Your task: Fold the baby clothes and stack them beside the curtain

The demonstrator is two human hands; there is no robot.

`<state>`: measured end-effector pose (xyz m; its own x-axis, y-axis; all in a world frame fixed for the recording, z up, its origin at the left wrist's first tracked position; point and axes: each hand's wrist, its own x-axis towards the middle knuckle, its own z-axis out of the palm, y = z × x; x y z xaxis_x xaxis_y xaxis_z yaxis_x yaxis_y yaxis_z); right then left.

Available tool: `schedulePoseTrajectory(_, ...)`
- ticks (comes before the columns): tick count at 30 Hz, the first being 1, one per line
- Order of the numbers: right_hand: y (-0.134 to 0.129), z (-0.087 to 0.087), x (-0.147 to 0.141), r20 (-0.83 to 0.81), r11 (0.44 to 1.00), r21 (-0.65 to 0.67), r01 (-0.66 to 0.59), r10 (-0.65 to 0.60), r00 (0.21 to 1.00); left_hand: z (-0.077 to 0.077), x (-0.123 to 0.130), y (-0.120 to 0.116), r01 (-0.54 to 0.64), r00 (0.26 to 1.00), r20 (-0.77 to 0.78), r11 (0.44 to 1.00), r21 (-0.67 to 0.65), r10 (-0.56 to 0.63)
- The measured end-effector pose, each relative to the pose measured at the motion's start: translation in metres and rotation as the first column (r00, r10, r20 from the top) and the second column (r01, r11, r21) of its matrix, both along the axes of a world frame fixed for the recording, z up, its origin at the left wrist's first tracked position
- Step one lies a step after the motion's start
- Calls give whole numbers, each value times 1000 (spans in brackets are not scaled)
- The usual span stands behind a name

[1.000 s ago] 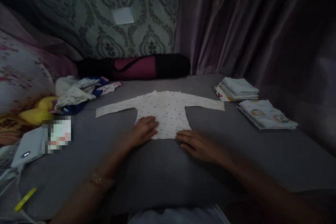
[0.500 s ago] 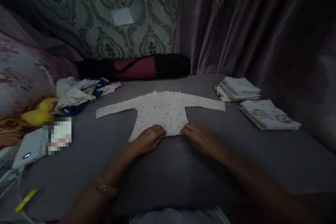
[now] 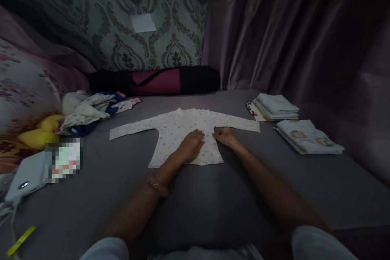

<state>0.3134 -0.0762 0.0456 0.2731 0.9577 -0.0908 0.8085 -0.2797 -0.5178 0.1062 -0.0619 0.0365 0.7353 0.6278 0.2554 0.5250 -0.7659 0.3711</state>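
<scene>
A small white long-sleeved baby shirt (image 3: 173,138) with a tiny coloured print lies spread flat, its collar away from me and both sleeves stretched out sideways. My left hand (image 3: 191,146) rests flat on the right half of the shirt's body, fingers extended together. At the shirt's right side edge, just below the armpit, my right hand (image 3: 226,137) has its thumb and fingers pinched on the fabric. The bottom hem lies towards me, a little wavy.
Folded white cloths (image 3: 276,105) and a folded printed cloth (image 3: 309,136) lie to the right. At left are a heap of clothes (image 3: 88,111), a yellow plush thing (image 3: 39,136), a white power bank (image 3: 29,174) with a cable, and a yellow strip (image 3: 21,241). A black-and-maroon long bag (image 3: 158,81) lies along the wall.
Both hands have left the bottom hem and moved away from me. The left now lies flat on the shirt's body; the right has gone up to the side edge near the armpit.
</scene>
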Motion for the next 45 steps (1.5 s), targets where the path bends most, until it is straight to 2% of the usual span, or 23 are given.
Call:
schedulePoseTrajectory(4, -3, 0, -7, 30, 999, -2, -37, 37, 999, -12, 10, -9, -82, 979, -192, 996, -25, 75)
schedulePoseTrajectory(9, -19, 6, -17, 317, 1000, -7, -29, 30, 948, -14, 10, -16, -134, 956, -251, 988, 79, 150)
schedulePoseTrajectory(11, -27, 11, -26, 382, 998, -33, -55, 63, 922, -15, 11, -17, -149, 949, -267, 984, 95, 170)
schedulePoseTrajectory(14, -35, 18, -38, 405, 988, -71, -140, 157, 901, -14, 13, -19, -149, 938, -304, 986, 79, 166)
schedulePoseTrajectory(17, -28, 25, -31, 337, 974, -92, -209, 228, 913, -6, 13, -20, -140, 929, -340, 989, 39, 145)
schedulePoseTrajectory(19, -15, 32, -9, 252, 984, -77, -161, 176, 952, 4, 11, -15, -117, 931, -349, 993, 2, 110)
schedulePoseTrajectory(20, -8, 37, 7, 219, 994, -55, -96, 106, 970, 8, 10, -10, -95, 938, -338, 995, -17, 84)
schedulePoseTrajectory(22, 5, 45, 42, 207, 994, 21, 111, -113, 972, 16, 10, 7, -41, 961, -276, 997, -70, 20)
schedulePoseTrajectory(24, 11, 51, 76, 230, 951, 64, 304, -310, 922, 18, 12, 29, -22, 984, -177, 992, -125, 0)
schedulePoseTrajectory(27, 10, 47, 110, 257, 865, 66, 497, -496, 830, 8, 21, 64, -101, 995, 11, 986, -132, 104)
schedulePoseTrajectory(30, 4, 33, 122, 260, 833, 57, 551, -545, 797, -9, 36, 91, -168, 971, 155, 982, -89, 180)
schedulePoseTrajectory(34, 5, 15, 131, 279, 821, 70, 566, -561, 779, -23, 62, 112, -193, 958, 204, 980, -57, 201)
schedulePoseTrajectory(37, 8, 8, 140, 235, 810, 22, 586, -574, 784, -29, 82, 120, -206, 951, 223, 977, -52, 212)
schedulePoseTrajectory(41, 10, 4, 152, 67, 812, 33, 583, -584, 809, -38, 100, 123, -227, 953, 205, 974, 0, 222)
schedulePoseTrajectory(45, 15, 13, 159, -76, 841, 124, 527, -522, 850, -42, 108, 120, -270, 960, 89, 962, 38, 265)
